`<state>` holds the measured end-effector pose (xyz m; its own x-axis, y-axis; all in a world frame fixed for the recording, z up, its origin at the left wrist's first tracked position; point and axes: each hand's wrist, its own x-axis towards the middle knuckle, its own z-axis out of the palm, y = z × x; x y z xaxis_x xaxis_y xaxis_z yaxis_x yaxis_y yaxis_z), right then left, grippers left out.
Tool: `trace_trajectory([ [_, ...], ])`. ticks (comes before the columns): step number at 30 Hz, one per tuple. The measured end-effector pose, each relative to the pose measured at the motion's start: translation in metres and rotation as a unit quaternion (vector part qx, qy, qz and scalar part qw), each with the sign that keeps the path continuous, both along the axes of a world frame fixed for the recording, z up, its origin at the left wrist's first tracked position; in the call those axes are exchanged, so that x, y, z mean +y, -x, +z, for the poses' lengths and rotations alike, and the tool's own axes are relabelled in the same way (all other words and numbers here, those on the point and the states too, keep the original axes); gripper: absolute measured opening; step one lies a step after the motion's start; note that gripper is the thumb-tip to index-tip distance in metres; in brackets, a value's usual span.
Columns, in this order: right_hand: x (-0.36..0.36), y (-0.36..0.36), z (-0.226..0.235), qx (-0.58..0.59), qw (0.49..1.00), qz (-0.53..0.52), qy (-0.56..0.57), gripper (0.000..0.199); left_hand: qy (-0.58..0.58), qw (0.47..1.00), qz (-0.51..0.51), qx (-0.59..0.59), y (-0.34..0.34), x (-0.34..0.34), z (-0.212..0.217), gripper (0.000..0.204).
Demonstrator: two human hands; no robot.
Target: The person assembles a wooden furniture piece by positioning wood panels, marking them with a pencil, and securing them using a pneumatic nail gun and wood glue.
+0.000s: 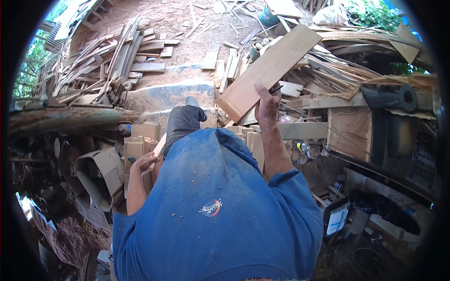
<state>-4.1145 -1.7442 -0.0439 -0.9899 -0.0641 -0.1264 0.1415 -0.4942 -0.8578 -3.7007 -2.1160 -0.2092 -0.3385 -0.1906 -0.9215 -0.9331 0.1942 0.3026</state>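
My right hand (267, 105) grips the edge of a wide, flat wooden board (281, 63), which slants up and to the right in front of me. A thin dark stick, like a pen or pencil (276, 88), pokes out beside the fingers of that hand. Lower down on the left, my left hand (144, 162) is closed around a narrow pale wooden strip (160, 145), close to my leg. Stacked wooden pieces (136, 150) stand just beside the left hand.
Loose planks and offcuts (115, 61) are heaped at the far left, with more timber (328, 61) at the right. A long log (70, 119) lies along the left. An opened cardboard box (101, 173) sits below it. At right stands a wooden box frame (349, 131). Steps (164, 96) lie ahead.
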Motion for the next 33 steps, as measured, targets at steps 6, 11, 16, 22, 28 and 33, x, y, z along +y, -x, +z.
trace_trajectory([
  [6, -0.088, 0.109, -0.071, -0.054, 0.997, -0.047, -0.034, 0.054, 0.05, 0.922, -0.054, 0.38, 0.119, -0.024, 0.067, 0.054],
  [11, -0.219, 0.248, -0.189, -0.083, 0.995, -0.046, -0.018, 0.057, -0.017, 0.983, -0.155, -0.1, 0.223, -0.22, -0.15, 0.056],
  [16, -0.345, 0.387, -0.283, -0.139, 0.99, 0.009, 0.003, 0.052, -0.028, 0.986, -0.122, -0.109, 0.313, -0.336, -0.249, 0.069],
  [22, -0.484, 0.564, -0.302, -0.167, 0.954, 0.249, -0.007, 0.051, 0.018, 0.99, 0.138, 0.007, 0.446, -0.443, -0.261, 0.055],
  [28, -0.639, 0.784, -0.39, -0.093, 0.921, 0.373, -0.067, 0.052, 0.137, 0.948, 0.279, 0.071, 0.611, -0.498, -0.322, 0.048],
  [33, -0.842, 0.903, -0.468, -0.066, 0.853, 0.516, -0.046, 0.052, 0.209, 0.912, 0.179, 0.305, 0.778, -0.548, -0.286, 0.049],
])
